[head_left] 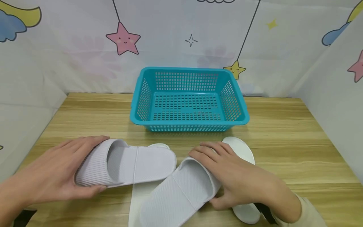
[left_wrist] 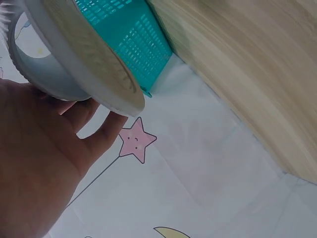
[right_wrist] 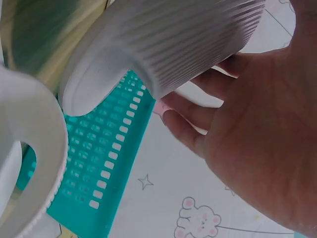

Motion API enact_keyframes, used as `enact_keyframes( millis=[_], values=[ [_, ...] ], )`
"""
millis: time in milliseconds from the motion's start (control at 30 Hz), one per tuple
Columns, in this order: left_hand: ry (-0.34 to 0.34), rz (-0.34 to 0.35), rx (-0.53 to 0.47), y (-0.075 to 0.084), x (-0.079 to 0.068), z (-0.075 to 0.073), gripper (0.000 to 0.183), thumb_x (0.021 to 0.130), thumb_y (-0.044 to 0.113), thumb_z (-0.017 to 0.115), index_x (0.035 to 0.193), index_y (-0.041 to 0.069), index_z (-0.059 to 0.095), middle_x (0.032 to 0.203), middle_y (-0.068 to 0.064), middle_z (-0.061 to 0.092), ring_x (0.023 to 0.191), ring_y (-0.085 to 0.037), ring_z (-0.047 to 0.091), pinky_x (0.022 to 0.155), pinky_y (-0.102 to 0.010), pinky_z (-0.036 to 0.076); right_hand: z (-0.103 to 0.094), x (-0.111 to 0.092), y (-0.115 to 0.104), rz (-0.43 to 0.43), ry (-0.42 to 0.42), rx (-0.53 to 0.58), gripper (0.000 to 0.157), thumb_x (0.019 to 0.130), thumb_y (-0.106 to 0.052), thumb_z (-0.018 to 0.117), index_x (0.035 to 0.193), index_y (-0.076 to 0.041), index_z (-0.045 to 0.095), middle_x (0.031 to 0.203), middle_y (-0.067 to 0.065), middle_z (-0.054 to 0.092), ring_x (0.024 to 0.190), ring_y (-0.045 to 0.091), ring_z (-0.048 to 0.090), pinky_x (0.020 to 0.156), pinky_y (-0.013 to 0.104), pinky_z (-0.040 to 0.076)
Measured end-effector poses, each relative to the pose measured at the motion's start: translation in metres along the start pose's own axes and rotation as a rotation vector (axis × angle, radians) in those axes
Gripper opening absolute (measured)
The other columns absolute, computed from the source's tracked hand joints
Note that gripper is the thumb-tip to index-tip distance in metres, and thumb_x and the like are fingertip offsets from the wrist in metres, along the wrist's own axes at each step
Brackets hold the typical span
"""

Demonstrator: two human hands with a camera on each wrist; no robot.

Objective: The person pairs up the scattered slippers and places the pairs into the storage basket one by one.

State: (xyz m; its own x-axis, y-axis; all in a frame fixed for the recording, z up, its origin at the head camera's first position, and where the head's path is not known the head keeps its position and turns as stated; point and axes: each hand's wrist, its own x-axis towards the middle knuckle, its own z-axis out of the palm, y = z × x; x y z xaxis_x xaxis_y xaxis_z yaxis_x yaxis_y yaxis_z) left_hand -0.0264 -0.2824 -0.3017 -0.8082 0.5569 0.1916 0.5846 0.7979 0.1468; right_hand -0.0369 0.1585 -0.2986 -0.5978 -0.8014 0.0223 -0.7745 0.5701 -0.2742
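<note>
My left hand [head_left: 59, 171] grips a pale grey slipper [head_left: 153, 162] round its ribbed strap, thumb along the near side and fingers over the far side. The sole of this slipper [left_wrist: 94, 59] faces the left wrist camera. A matching pale grey slipper [head_left: 170, 201] is in my right hand [head_left: 238, 176], held by the strap end, its heel pointing towards me. The ribbed strap shows close up on the slipper [right_wrist: 193, 39] in the right wrist view. The two slippers meet or overlap near the middle; whether they touch is unclear.
A teal plastic basket [head_left: 187, 123] stands at the back of the wooden table [head_left: 292, 142]. White footwear [head_left: 241, 149] lies beneath my right hand, partly hidden. Another white flat piece [head_left: 137, 201] lies under the slippers. White printed cloth [head_left: 170, 31] encloses the table's back and sides.
</note>
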Motion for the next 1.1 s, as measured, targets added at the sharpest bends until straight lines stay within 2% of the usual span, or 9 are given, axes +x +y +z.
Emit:
enact_keyframes(
  millis=[133, 367, 500, 700, 967, 1100],
  values=[
    [-0.01, -0.01, -0.004, 0.001, 0.0, -0.002, 0.114, 0.065, 0.076, 0.088, 0.156, 0.022, 0.046, 0.135, 0.004, 0.063, 0.113, -0.019, 0.062, 0.089, -0.052, 0.048, -0.005, -0.001, -0.001, -0.027, 0.051, 0.021, 0.111, 0.067, -0.046, 0.092, 0.16, -0.02, 0.037, 0.16, -0.006, 0.042, 0.151, 0.023, 0.037, 0.118, 0.052, 0.035],
    [0.004, -0.008, -0.015, 0.003, 0.0, -0.002, 0.114, 0.065, 0.075, 0.089, 0.157, 0.022, 0.047, 0.137, 0.005, 0.062, 0.117, -0.019, 0.061, 0.094, -0.051, 0.045, -0.01, 0.001, 0.0, -0.058, 0.106, 0.038, 0.112, 0.068, -0.049, 0.093, 0.161, -0.02, 0.037, 0.15, -0.009, 0.047, 0.138, 0.012, 0.046, 0.113, 0.041, 0.038],
    [0.018, -0.007, -0.016, 0.004, -0.001, -0.002, 0.114, 0.064, 0.074, 0.09, 0.156, 0.022, 0.048, 0.136, 0.005, 0.063, 0.116, -0.018, 0.061, 0.095, -0.047, 0.042, -0.012, 0.0, 0.002, -0.054, 0.117, 0.029, 0.113, 0.07, -0.055, 0.092, 0.163, -0.021, 0.037, 0.152, -0.01, 0.048, 0.137, 0.012, 0.047, 0.112, 0.042, 0.041],
    [0.04, 0.008, -0.032, 0.008, 0.003, 0.002, 0.113, 0.063, 0.074, 0.09, 0.155, 0.023, 0.05, 0.134, 0.007, 0.064, 0.115, -0.016, 0.063, 0.095, -0.048, 0.045, -0.018, -0.003, 0.006, -0.043, 0.155, 0.023, 0.108, 0.074, -0.06, 0.088, 0.163, -0.026, 0.039, 0.151, -0.013, 0.05, 0.132, 0.014, 0.049, 0.109, 0.048, 0.041],
    [0.054, 0.034, -0.052, 0.016, 0.01, 0.005, 0.109, 0.064, 0.073, 0.09, 0.153, 0.022, 0.053, 0.133, 0.01, 0.064, 0.116, -0.013, 0.064, 0.098, -0.046, 0.045, -0.022, -0.004, 0.01, -0.05, 0.243, 0.027, 0.114, 0.065, -0.053, 0.093, 0.162, -0.022, 0.041, 0.15, -0.005, 0.051, 0.132, 0.015, 0.049, 0.106, 0.044, 0.045],
    [0.051, 0.038, -0.059, 0.021, 0.015, 0.007, 0.108, 0.065, 0.074, 0.089, 0.153, 0.025, 0.052, 0.134, 0.012, 0.064, 0.116, -0.011, 0.063, 0.097, -0.047, 0.047, -0.023, -0.006, 0.013, -0.049, 0.262, 0.009, 0.114, 0.065, -0.054, 0.092, 0.161, -0.019, 0.042, 0.148, -0.003, 0.052, 0.13, 0.015, 0.051, 0.104, 0.042, 0.047]
  ],
)
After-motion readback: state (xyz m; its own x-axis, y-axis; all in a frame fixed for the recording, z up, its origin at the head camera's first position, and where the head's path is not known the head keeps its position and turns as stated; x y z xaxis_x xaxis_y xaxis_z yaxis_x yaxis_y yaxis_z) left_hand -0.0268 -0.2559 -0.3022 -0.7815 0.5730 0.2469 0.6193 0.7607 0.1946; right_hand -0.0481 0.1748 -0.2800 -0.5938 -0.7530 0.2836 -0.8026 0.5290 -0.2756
